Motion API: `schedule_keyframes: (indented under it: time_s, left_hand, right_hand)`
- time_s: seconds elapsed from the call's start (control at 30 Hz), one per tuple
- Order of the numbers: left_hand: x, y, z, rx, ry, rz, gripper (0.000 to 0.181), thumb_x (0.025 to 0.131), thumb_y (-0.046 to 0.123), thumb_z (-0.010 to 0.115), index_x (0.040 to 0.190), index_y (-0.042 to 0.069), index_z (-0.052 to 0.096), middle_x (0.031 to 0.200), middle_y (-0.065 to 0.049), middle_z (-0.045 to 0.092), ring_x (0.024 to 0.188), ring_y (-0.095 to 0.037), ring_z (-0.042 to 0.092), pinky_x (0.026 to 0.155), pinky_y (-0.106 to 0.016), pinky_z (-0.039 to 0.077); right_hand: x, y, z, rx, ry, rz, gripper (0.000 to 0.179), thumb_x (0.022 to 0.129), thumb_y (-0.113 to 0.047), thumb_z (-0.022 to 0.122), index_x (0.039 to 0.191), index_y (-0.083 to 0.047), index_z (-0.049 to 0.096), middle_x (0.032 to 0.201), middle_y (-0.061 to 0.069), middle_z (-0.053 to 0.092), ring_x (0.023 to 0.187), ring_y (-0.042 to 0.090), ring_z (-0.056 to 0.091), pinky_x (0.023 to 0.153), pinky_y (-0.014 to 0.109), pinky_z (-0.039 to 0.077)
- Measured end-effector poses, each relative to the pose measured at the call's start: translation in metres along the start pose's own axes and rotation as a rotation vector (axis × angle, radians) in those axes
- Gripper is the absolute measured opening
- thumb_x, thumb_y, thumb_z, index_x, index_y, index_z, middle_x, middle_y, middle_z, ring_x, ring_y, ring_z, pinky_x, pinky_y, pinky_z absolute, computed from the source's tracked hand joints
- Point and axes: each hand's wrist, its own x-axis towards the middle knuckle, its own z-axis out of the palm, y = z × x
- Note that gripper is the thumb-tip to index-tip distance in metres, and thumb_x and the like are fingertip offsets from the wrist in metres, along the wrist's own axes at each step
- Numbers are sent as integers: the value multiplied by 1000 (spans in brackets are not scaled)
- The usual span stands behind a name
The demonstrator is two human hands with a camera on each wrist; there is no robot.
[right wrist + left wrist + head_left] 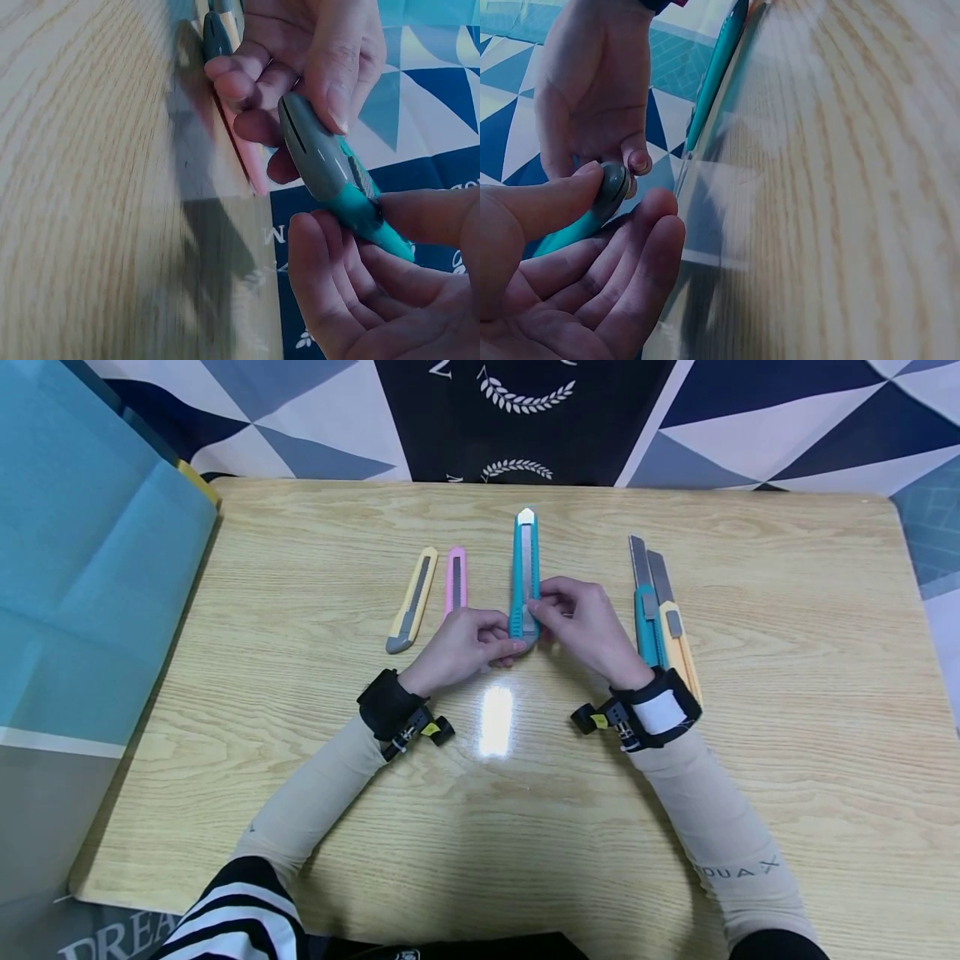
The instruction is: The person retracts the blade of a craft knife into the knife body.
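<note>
**Both hands grip one teal plastic utility knife point(526, 560)**

The left hand point(472, 647) pinches the knife's rounded grey end point(311, 146); the right hand point(588, 622) grips its body, thumb by the slider. It is held over the pale wood-grain desk point(540, 827), between a slim pink plastic knife point(456, 578) and a second teal plastic knife point(648, 627). Only the head view shows the held knife's white tip, and the bare metal blades of the second teal knife and a yellow-handled knife point(678, 647) beside it. The right wrist view reveals a narrow slot in the grey end. "DREA" reads on the grey cloth point(120, 935) at lower left; "UA X" on the beige right sleeve point(720, 827).
</note>
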Motion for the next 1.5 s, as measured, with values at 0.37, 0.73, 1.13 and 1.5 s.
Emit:
schedule_keyframes:
  time_s: [0.37, 0.73, 1.13, 1.5]
  left_hand:
    - [2, 1, -10, 24, 73, -1, 18, 89, 14, 64, 101, 1, 64, 75, -6, 68, 62, -14, 64, 55, -32, 56]
    - [2, 2, -26, 224, 210, 8, 18, 93, 13, 56, 104, 1, 63, 82, -8, 68, 67, -11, 63, 58, -27, 53]
    - [-2, 10, -21, 278, 90, 111, 14, 92, 12, 58, 100, 5, 68, 98, -5, 67, 80, -7, 60, 71, -27, 55]
    - [-3, 13, -17, 322, 50, 101, 16, 93, 13, 57, 101, 6, 68, 100, -5, 67, 87, -7, 60, 74, -28, 55]
  right_hand:
    - [-2, 2, 9, 153, -33, 125, 22, 93, -11, 56, 110, 2, 57, 88, 15, 66, 67, 26, 63, 57, 29, 57]
    - [0, 10, 28, 234, -92, 187, 20, 93, -10, 56, 105, 6, 58, 75, 18, 63, 61, 30, 60, 47, 25, 55]
    - [2, 12, 33, 179, -91, 196, 22, 94, -11, 55, 108, 5, 58, 72, 19, 62, 50, 28, 57, 37, 21, 49]
    - [2, 12, 35, 180, -55, 171, 20, 94, -8, 52, 108, 5, 59, 79, 20, 63, 52, 27, 59, 37, 21, 50]
